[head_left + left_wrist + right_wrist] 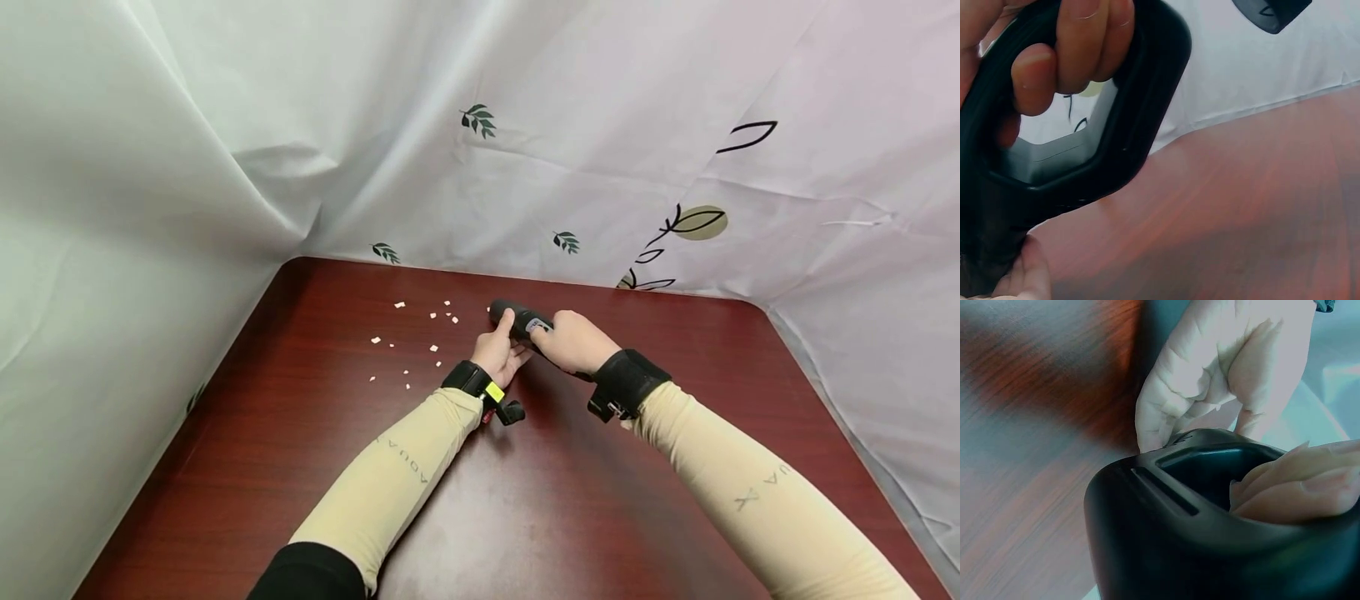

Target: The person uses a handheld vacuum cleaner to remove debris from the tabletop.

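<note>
A black handheld vacuum cleaner is held tilted above the far middle of the table, its round front end toward the back left. My right hand grips its loop handle; the curled fingers pass through the opening. Around the front part of the body, my left hand holds on from below, thumb up along the side. In the right wrist view the left hand sits beyond the handle, its fingertips partly hidden behind the black body.
Several small white scraps lie scattered on the dark red wooden table, left of the hands. White cloth with leaf prints hangs behind the table's far edge and along both sides.
</note>
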Action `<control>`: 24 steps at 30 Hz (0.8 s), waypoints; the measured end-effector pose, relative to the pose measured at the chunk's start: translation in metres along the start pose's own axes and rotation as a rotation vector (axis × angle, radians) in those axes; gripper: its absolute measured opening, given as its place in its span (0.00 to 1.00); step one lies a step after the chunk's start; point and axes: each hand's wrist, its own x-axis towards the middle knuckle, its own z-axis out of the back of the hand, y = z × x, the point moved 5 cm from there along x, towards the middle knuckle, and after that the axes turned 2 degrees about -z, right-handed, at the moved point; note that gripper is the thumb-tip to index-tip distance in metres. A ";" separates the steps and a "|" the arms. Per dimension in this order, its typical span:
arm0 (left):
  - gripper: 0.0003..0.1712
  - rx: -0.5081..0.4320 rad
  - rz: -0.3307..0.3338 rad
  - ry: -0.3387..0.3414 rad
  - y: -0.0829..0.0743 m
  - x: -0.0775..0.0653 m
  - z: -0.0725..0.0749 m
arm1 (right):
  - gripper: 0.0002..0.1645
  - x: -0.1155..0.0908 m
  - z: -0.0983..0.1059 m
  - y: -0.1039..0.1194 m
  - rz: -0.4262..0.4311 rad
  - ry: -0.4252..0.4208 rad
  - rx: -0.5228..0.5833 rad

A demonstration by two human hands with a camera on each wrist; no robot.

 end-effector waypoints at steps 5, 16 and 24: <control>0.35 0.021 0.004 -0.004 -0.005 0.005 0.000 | 0.25 0.003 0.001 0.003 -0.009 -0.002 0.009; 0.32 -0.028 -0.010 -0.019 -0.012 0.005 0.007 | 0.24 0.008 -0.003 0.012 0.006 -0.004 0.007; 0.33 -0.027 -0.015 0.011 -0.013 0.000 0.016 | 0.24 0.004 -0.007 0.016 0.027 0.008 -0.001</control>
